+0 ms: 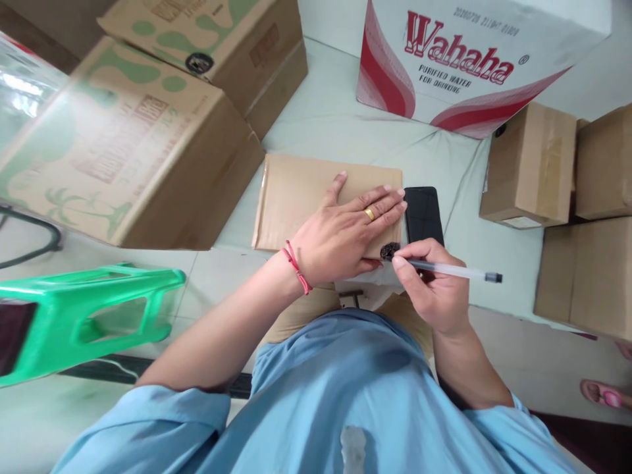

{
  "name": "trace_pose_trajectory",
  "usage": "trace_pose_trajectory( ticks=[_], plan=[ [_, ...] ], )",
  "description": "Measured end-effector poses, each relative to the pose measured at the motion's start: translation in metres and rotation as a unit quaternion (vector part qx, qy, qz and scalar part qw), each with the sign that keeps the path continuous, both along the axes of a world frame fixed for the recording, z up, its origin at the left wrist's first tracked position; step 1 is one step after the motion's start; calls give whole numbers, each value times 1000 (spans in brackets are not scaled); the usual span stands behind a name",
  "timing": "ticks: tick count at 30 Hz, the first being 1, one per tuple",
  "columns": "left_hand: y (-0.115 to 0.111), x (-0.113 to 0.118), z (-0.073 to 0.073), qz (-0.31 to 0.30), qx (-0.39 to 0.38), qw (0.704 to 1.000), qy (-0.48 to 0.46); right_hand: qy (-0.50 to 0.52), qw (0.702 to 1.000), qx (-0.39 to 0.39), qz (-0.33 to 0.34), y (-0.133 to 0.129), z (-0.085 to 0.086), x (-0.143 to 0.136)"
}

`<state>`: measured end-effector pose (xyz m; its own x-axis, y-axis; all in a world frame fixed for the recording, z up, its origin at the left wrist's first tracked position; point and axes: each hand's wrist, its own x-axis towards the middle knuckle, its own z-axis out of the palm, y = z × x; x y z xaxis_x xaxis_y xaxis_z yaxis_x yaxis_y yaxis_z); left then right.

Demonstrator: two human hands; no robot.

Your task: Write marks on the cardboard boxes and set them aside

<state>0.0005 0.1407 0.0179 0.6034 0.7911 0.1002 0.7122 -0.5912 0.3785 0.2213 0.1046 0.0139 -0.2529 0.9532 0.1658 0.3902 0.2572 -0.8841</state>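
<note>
My left hand (345, 230) lies flat with fingers stretched out across a brown cardboard piece (296, 191), pressing it to the pale green table cover. A gold ring and a red cord bracelet are on that hand and wrist. In my right hand (434, 283) is a pen (459, 270) with a clear barrel and a dark end. Its tip is at a scribbled black patch (389, 250) near the cardboard's lower right corner. A black smartphone (423, 214) lies just right of the cardboard, partly behind my right hand.
Large printed cartons (197, 151) stand at the left. A white and red Wahaha water box (459, 66) is at the back. Several small brown boxes (538, 164) sit at the right. A green plastic stool (99, 309) is on the floor, lower left.
</note>
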Motion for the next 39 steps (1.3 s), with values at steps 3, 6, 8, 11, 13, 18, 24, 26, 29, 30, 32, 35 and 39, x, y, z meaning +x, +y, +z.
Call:
trace_pose_trajectory(
  ticks=[3, 6, 8, 11, 13, 18, 24, 26, 29, 30, 32, 35, 39],
  plan=[
    [0, 0, 1, 0, 4, 1000, 8, -1, 1000, 9, -20, -1, -1, 0],
    [0, -1, 1, -2, 8, 1000, 5, -5, 1000, 13, -23, -2, -2, 0],
    [0, -1, 0, -2, 6, 1000, -2, -6, 1000, 6, -7, -3, -1, 0],
    [0, -1, 0, -1, -1, 1000, -7, -2, 1000, 5, -21, -3, -1, 2],
    [0, 0, 0, 0, -4, 1000, -6, 16, 998, 8, -64, -4, -4, 5],
    [-2, -1, 3, -2, -3, 1000, 8, 94, 977, 27, -191, -4, -16, 28],
    [-5, -4, 3, -4, 18, 999, 42, -212, 957, 89, -175, -10, -31, 105],
    [-6, -4, 3, -6, 21, 999, 47, -358, 921, 59, -138, -11, -40, 134],
    [-11, -9, 11, -8, 27, 998, 48, -482, 864, -14, -145, -8, -54, 169],
    [-13, -13, 16, -7, 31, 998, 49, -499, 850, -35, -163, -5, -57, 177],
    [-19, -27, 27, 11, 42, 997, 59, -504, 836, -60, -210, -1, -61, 186],
    [-26, -58, 37, 81, 56, 990, 99, -455, 851, -48, -257, 2, -63, 176],
    [-23, -96, 29, 117, 25, 980, 159, -394, 896, -16, -204, 3, -70, 118]
  ],
)
